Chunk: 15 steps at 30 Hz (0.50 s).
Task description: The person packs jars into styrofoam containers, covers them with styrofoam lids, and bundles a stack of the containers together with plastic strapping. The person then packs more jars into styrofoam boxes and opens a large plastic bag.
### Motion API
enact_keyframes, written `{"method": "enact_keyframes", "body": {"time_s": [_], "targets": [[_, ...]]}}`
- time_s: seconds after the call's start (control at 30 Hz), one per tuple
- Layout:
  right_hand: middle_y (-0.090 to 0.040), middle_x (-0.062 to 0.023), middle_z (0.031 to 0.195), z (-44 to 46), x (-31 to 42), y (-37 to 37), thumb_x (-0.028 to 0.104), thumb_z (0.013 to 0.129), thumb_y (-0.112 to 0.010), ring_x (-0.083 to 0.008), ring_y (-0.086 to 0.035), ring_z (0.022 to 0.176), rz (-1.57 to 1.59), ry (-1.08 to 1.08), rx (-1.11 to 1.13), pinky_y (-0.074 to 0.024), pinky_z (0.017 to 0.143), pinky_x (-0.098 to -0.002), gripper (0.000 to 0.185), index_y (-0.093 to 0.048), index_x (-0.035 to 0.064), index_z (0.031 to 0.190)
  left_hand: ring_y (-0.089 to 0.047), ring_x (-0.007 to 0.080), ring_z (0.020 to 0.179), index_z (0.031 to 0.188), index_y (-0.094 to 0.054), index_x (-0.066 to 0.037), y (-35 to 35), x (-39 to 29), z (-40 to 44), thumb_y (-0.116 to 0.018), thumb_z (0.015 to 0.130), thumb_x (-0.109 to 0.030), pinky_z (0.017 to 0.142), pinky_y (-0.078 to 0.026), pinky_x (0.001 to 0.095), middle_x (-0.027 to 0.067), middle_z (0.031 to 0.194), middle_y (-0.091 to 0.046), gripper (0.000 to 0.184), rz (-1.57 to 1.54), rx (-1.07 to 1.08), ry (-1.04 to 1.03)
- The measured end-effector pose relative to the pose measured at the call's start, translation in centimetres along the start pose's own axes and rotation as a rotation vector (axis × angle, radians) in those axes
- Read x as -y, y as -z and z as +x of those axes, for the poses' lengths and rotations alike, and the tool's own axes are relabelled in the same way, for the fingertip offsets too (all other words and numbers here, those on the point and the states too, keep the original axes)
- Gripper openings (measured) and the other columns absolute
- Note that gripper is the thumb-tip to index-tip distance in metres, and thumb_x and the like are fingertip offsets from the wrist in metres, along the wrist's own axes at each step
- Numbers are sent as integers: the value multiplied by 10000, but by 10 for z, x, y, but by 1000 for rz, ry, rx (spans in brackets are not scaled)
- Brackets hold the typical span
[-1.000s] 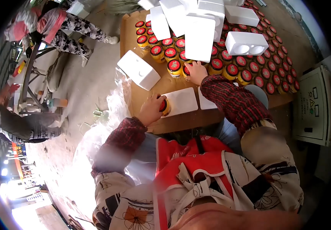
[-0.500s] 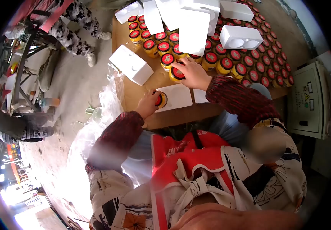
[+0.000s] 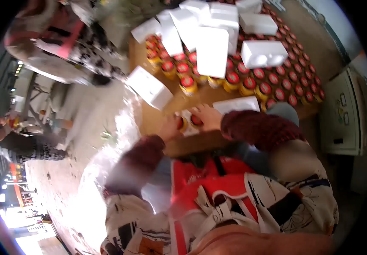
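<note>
Near the front edge of the brown table, my left hand is closed around a small jar with a red-and-black lid. Beside it my right hand grips another jar of the same kind from above and the right. Both jars are at a white foam piece, mostly covered by the hands; how deep they sit in it cannot be made out. A second white foam piece lies just right of my right hand. A single jar with yellow contents stands ahead of the hands.
Many red-lidded jars stand in rows across the table. White foam blocks lie on top of them, and another block rests at the left. Clear plastic sheeting hangs at the left edge. A grey cabinet stands right; people are at left.
My right hand has brought a jar from the group back toward me, beside the left hand's jar. The view has shifted, and a person at the left has moved.
</note>
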State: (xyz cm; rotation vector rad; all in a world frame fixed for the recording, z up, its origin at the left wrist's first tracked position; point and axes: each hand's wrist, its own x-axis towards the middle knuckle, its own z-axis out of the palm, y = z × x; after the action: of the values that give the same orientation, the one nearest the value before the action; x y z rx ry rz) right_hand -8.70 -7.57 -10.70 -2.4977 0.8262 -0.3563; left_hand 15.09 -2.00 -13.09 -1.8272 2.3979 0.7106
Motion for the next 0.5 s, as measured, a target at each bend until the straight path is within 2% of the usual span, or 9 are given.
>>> {"method": "enact_keyframes", "body": {"time_s": [0.07,0.1,0.17,0.2,0.23,0.33,0.37,0.47,0.5], "targets": [[-548,-175,1117,2,3,16,274,553,-809,-362,-531,1039,-128,-82,78,-472,856,-451,763,-510,31,1212,-423,403,1166,1352,-386,-41,-1,0,-5,-831,570,-294,988,-383,465,221,1258,-424,934,29,-98,-29],[-568,-153,1080,4,-3,17,270,572,-825,-334,-541,1035,-229,-155,164,-480,850,-429,672,-551,41,1141,-415,404,1183,1354,-382,-53,9,-10,-9,-822,596,-291,1000,-378,465,208,1283,-417,909,33,-107,-36],[-670,-91,861,-1,-23,10,279,589,-840,-300,-667,809,-282,-302,371,-542,667,-406,528,-606,23,988,-413,409,1188,1359,-377,-59,24,-20,-15,-812,617,-270,998,-382,467,199,1297,-412,886,40,-112,-32],[-689,-97,801,-11,-39,-18,257,649,-806,-294,-686,736,-455,-287,347,-546,598,-396,528,-604,-25,1046,-412,414,1192,1364,-372,-65,25,-24,-17,-802,638,-249,996,-387,470,191,1310,-407,864,19,-81,-27],[-662,-119,782,-15,-20,10,257,652,-785,-303,-660,715,-490,-356,580,-516,587,-404,720,-481,-37,1235,-412,414,1192,1364,-372,-65,21,-22,-16,-802,638,-249,996,-387,470,191,1310,-407,864,25,-87,-27],[-661,-130,756,-32,-51,-36,164,683,-723,-310,-660,724,-323,-370,407,-509,576,-416,794,-352,-53,1351,-417,410,1199,1370,-365,-79,15,-11,-10,-777,677,-196,982,-405,470,182,1328,-400,815,-13,-56,-26],[-662,-150,768,-30,-52,-40,163,685,-692,-336,-655,738,-327,-376,380,-508,601,-440,684,-438,-66,1277,-422,421,1186,1377,-359,-80,13,-10,-10,-759,684,-187,977,-403,474,197,1318,-402,808,8,-64,-27],[-659,-150,765,-17,-54,-12,193,673,-686,-349,-646,744,-273,-283,361,-509,625,-444,617,-511,-34,1220,-451,398,1165,1358,-383,-92,9,-16,-14,-759,695,-176,958,-426,457,190,1318,-407,767,109,-101,-15],[-654,-175,802,-9,-49,13,283,667,-700,-373,-634,754,-284,-250,368,-511,657,-439,589,-564,5,1167,-466,397,1140,1356,-386,-88,11,-18,-15,-747,713,-188,949,-432,458,197,1305,-415,744,103,-102,-13]]}}
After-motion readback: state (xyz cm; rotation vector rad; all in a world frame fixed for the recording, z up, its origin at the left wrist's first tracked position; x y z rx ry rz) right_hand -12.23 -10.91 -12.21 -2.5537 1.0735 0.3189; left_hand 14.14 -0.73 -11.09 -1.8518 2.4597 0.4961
